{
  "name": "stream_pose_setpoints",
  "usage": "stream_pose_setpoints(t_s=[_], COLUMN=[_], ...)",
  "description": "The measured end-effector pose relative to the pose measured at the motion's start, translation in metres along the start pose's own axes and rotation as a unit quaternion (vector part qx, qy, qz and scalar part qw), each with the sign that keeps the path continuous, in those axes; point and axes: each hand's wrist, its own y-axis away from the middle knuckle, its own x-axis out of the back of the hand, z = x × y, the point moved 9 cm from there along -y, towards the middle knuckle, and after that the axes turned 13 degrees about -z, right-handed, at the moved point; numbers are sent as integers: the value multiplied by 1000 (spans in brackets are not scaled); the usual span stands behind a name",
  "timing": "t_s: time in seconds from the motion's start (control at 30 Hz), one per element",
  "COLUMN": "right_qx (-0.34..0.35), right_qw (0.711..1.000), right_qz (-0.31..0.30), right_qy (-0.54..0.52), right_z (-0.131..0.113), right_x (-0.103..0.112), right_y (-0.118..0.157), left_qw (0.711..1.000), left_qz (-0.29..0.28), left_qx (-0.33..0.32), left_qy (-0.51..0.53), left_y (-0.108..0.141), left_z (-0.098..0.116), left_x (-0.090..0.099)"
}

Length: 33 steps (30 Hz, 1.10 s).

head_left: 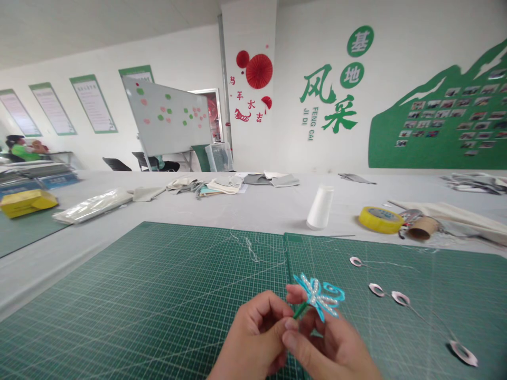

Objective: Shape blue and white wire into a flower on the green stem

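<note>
A blue craft flower (317,296) with rows of white beads and a curled blue piece stands tilted above my hands. Its green stem (300,310) runs down between my fingertips. My left hand (259,332) pinches the stem between thumb and forefinger. Close against it, my right hand (328,343) also has its thumb and fingers closed at the stem's lower part, just below the petals. The stem's bottom end is hidden by my fingers. Under both hands lies a green cutting mat (158,301).
To the right lie several pale oval pieces with wires, one a pale ring (462,352). Behind them are a yellow tape roll (380,219), a cardboard tube (423,228) and a white thread cone (320,207). Fabric scraps (271,179) and a yellow box (28,202) lie farther back.
</note>
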Motion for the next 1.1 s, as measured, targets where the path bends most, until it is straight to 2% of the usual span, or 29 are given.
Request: stream_pose_setpoints(t_s=[0.13, 0.27, 0.4, 0.63, 0.83, 0.97, 1.1], right_qx=[-61, -61, -68, -55, -58, -47, -9], right_qw=[994, 993, 987, 985, 978, 977, 962], right_qz=[-93, -79, -106, -112, -145, -142, -127], right_qy=[13, 63, 104, 115, 141, 152, 243], right_z=[11, -3, -10, -13, -12, -14, -24], right_x=[-18, -9, -6, -5, -9, -8, -3], right_y=[-5, -6, -6, -7, -6, -6, -8], left_qw=[999, 999, 996, 994, 990, 989, 990], left_qz=[23, 30, 28, -14, -1, 10, 14], left_qx=[-20, -8, -16, -48, -40, -36, -42], left_qy=[11, 30, 83, 95, 132, 141, 130], left_y=[-1, -1, -1, -4, -1, -1, -2], left_z=[-1, -5, -6, -4, -4, -4, -2], left_x=[7, 12, 12, 4, 6, 8, 9])
